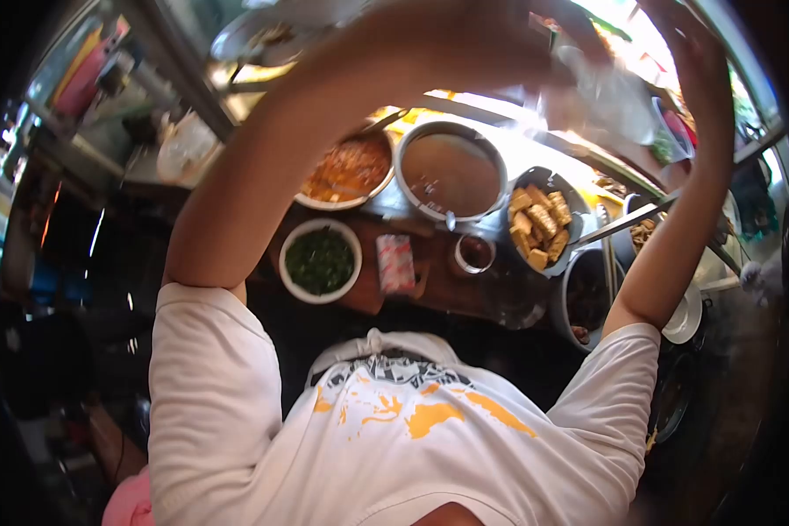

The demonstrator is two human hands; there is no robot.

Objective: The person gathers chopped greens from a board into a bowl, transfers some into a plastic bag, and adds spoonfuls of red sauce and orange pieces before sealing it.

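My left hand [535,70] is raised at the top of the view, reaching across to the right and smeared by motion. Beside its fingers is a blurred, clear plastic bag [609,101]; whether the fingers grip it I cannot tell. My right hand [688,39] is lifted at the upper right, on the far side of the bag, its fingers partly cut off by the frame edge. Below the raised arms stand a pot of brown liquid [451,171], a pot of reddish food [351,171] and a dish of fried pieces [541,219].
A bowl of chopped greens [320,261], a red-and-white packet [396,263] and a small jar [475,252] are on the wooden surface near my body. Metal rails [618,228] cross the right side. A dark pot [587,298] sits at the right.
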